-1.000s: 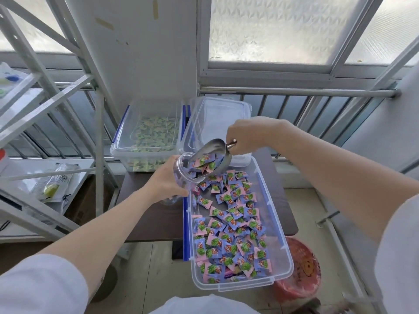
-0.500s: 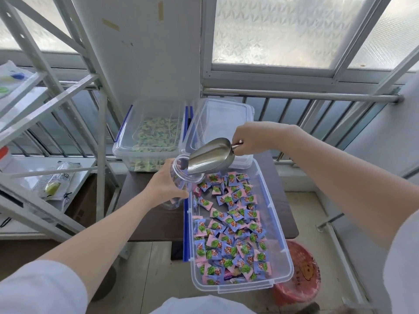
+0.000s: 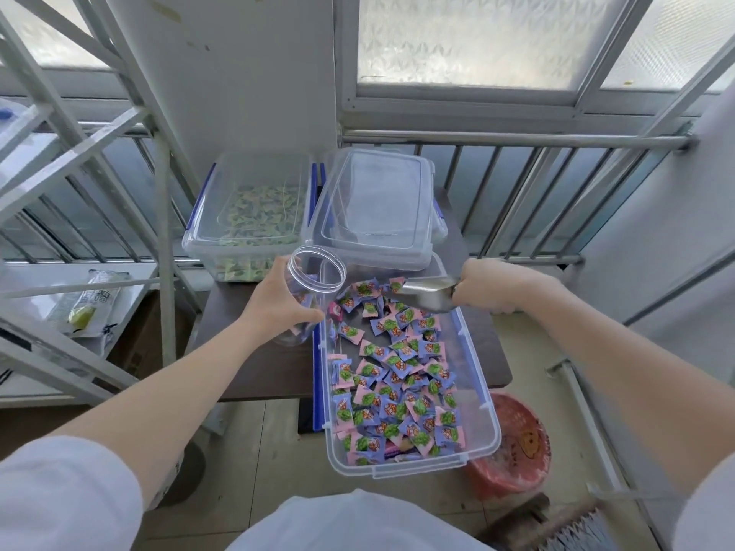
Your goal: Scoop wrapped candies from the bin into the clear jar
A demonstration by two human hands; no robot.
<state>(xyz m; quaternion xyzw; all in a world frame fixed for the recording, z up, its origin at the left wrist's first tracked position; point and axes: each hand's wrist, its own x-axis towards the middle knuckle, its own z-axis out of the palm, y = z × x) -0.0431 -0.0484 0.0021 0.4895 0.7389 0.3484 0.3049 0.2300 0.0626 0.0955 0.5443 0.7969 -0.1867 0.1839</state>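
Table came first in my view, a dark brown top set against a railing under frosted windows, with a grey metal rack off to its left. On it I saw a long clear bin running toward me, its near end hanging past the table edge over a red basket on the floor. Wrapped candies in pink and purple with green prints lay loose across the bin floor. Behind it stood a second clear bin holding greenish candies, and beside that a clear lid lay tilted, resting on the far end of the long bin.

The clear jar sat just left of the long bin's far corner, tipped with its open mouth toward the bin. I saw a few candies inside it. My left hand gripped the jar's side, fingers curled around the wall. My right hand was closed as a fist around the handle of the metal scoop, whose bowl lay low over the candies at the bin's far end, mouth pointing left toward the jar, apart from its rim.
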